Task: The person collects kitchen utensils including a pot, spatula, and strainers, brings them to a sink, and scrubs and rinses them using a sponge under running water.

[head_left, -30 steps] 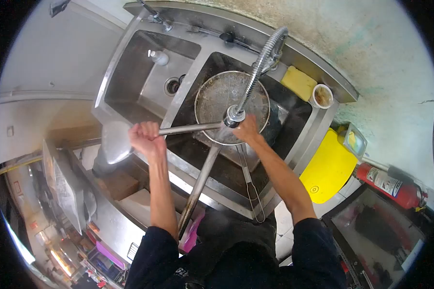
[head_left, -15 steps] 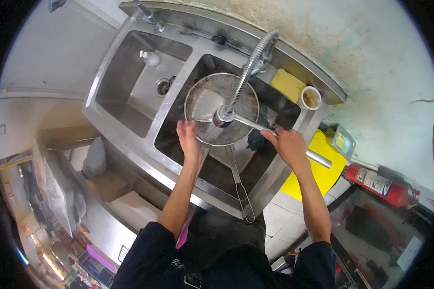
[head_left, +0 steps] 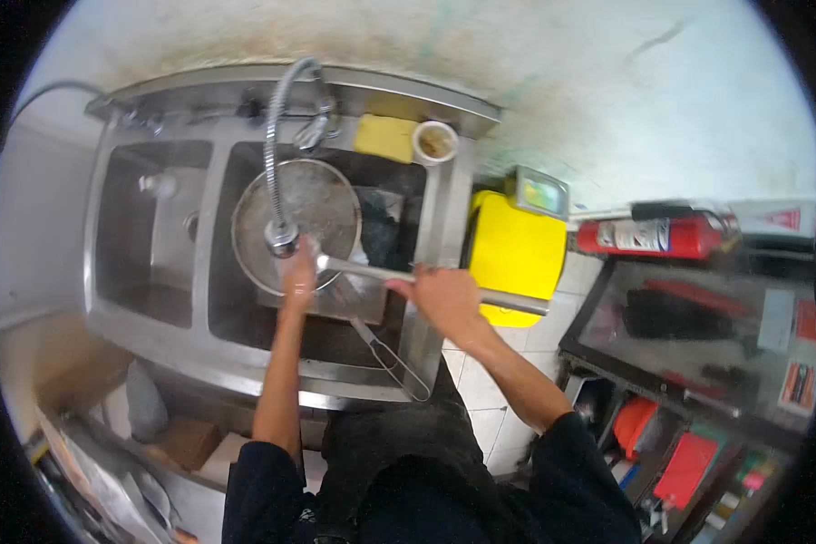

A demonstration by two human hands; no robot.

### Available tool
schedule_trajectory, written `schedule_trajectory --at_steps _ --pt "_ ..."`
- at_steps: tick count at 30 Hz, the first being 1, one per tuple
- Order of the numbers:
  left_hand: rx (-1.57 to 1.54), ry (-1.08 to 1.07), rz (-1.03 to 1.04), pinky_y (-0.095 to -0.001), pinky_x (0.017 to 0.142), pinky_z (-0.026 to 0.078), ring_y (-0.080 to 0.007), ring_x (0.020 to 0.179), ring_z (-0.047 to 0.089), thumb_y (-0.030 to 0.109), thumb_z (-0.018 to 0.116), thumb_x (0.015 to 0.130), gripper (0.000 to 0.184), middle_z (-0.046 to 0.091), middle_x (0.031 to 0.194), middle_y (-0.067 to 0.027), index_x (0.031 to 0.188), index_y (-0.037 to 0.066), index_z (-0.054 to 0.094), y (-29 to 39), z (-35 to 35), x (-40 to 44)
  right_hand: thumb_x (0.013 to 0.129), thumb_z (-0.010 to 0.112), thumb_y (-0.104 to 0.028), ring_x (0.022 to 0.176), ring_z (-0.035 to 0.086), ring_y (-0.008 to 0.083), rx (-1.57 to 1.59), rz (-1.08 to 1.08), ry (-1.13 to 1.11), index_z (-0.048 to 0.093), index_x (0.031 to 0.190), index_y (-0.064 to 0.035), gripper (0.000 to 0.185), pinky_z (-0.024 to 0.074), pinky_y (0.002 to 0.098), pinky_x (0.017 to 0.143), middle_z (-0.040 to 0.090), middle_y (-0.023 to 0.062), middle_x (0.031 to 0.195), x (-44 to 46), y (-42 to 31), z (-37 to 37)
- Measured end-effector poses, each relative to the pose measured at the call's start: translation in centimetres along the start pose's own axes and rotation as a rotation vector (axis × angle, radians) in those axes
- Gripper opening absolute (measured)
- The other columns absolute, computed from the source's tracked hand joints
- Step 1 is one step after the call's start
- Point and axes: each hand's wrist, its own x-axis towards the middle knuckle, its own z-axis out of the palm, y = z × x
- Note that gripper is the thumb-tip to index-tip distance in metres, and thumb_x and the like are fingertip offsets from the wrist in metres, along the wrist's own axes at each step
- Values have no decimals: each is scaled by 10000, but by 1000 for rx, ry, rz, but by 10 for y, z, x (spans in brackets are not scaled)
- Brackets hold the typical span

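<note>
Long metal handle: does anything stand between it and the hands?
Nothing visible does: the right hand grips the long metal handle, and the left hand is near its sink-side end, beside the spray head.

Person's bare left hand (head_left: pixel 299 274) extended forward, left forearm (head_left: pixel 281 390) near-straight ahead. Bare right hand (head_left: pixel 449 301) curled in a grip, right forearm (head_left: pixel 521 381) slanting inward.

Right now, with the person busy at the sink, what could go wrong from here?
The metal handle in the right hand juts past the side of the sink; swinging it might knock the white cup. The wire-looped handle overhangs the front edge and could snag the person's dark clothing.
</note>
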Motion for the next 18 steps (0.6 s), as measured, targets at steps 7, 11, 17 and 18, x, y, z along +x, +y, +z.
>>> schedule_trajectory --at_steps 7,11,17,18 --pt "-433 -9 -297 -303 624 478 -171 748 582 132 508 857 246 597 894 -68 1087 47 521 33 38 -27 810 562 -448 597 611 241 119 -20 124 591 684 -73 396 468 330 531 599 89 626 -5 -27 33" --pt "-845 -126 -589 -260 510 471 -146 740 570 42 510 811 266 559 916 -56 1076 57 516 54 12 -38 695 684 -227 694 581 252 84 -96 308 598 822 -84 210 456 366 609 590 86 780 -14 -10 36" --pt "-857 -33 -460 -249 449 416 -105 525 526 -39 526 778 128 594 719 -52 883 -38 599 83 -5 -43 739 648 -218 651 596 242 106 -98 86 590 985 -122 271 483 368 559 560 66 780 -32 14 1" --pt "-604 -55 -397 -251 498 434 -110 557 550 14 562 817 130 628 770 -79 921 -46 614 71 -13 -40 734 652 -204 645 591 235 93 -103 77 594 1006 -123 290 480 363 556 552 61 773 -38 19 -7"
